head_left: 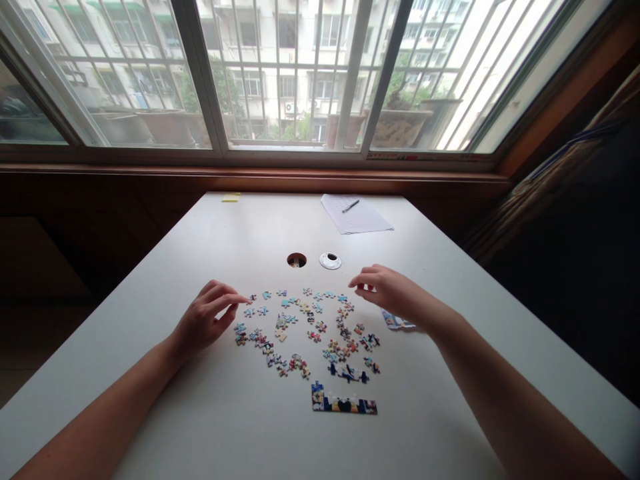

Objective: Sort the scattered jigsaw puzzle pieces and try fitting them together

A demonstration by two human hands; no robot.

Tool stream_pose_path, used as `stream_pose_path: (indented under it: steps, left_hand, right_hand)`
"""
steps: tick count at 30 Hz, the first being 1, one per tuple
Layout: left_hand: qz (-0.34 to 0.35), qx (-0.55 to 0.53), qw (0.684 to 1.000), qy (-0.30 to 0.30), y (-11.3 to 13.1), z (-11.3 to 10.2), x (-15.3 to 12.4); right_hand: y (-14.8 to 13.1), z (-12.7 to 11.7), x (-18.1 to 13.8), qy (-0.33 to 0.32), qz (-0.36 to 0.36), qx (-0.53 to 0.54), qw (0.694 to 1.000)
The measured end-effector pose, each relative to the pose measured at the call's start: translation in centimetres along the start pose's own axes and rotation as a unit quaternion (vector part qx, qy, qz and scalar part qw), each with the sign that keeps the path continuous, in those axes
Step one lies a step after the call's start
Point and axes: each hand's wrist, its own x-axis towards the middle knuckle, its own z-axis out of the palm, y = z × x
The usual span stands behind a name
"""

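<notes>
Many loose jigsaw pieces lie scattered over the middle of the white table. My left hand is at their left edge, its index finger stretched out to a small puzzle piece and touching it or just beside it; the thumb is apart. Over the upper right of the pieces hovers my right hand, fingers loosely bent and apart, with nothing visible in them. Closest to me lies a joined corner section of the puzzle, dark blue and yellow. A joined strip sits just above it. Another joined section is partly hidden behind my right forearm.
Toward the window, the white table holds paper sheets with a pen on top, and yellow sticky notes. A round cable hole is cut in the tabletop, its loose cover beside it. A curtain hangs at right.
</notes>
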Motion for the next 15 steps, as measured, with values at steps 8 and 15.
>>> stream_pose_path:
  steps: [8, 15]
  left_hand:
    - [0.013, 0.002, 1.000, -0.017, -0.1, 0.1, -0.3]
    - [0.019, -0.003, 0.999, -0.038, 0.1, 0.1, -0.4]
  right_hand:
    - [1.7, -2.1, -1.1, -0.125, 0.082, 0.012, 0.989]
    - [2.7, -2.6, -1.8, -0.115, 0.085, -0.006, 0.990]
